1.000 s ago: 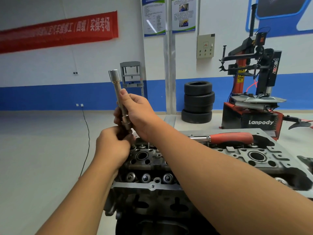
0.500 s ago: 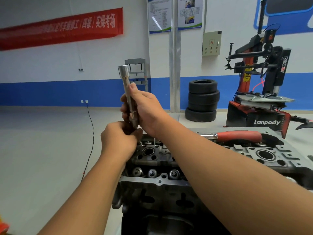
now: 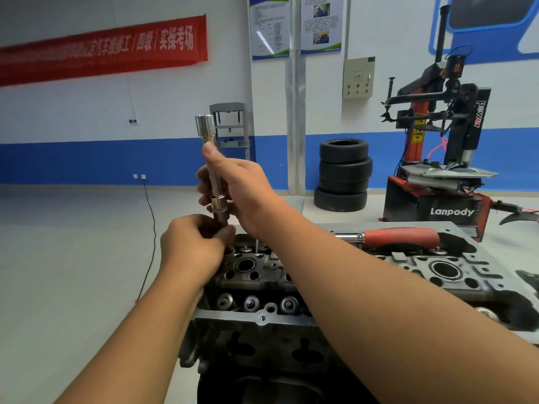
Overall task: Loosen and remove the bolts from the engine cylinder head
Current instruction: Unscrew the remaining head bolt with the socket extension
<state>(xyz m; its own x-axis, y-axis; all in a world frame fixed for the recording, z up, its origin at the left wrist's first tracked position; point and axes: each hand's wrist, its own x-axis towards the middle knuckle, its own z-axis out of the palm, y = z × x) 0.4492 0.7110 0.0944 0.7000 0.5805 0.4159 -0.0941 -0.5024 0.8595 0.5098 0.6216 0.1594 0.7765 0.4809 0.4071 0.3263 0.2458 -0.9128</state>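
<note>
Since the earlier frames the extension bar (image 3: 213,173) has been raised a little and stands closer to upright, while both hands keep their hold on it. The right hand (image 3: 236,191) wraps its fingers around the bar's middle, thumb pointing up along the shaft toward the chrome socket end (image 3: 204,123) at the top. The left hand (image 3: 192,246) curls its fingers around the bar's dark lower end, just above the far left corner of the cylinder head (image 3: 320,275); what it pinches there is hidden by the fingers. The cylinder head sits on the engine block (image 3: 262,351) below the forearms, valve springs (image 3: 252,304) showing along its near edge. A red-handled ratchet wrench (image 3: 399,237) lies on the head's far side. Beyond stand stacked tyres (image 3: 342,173), a tyre changer (image 3: 443,158) and a red banner (image 3: 102,48) on the wall.
</note>
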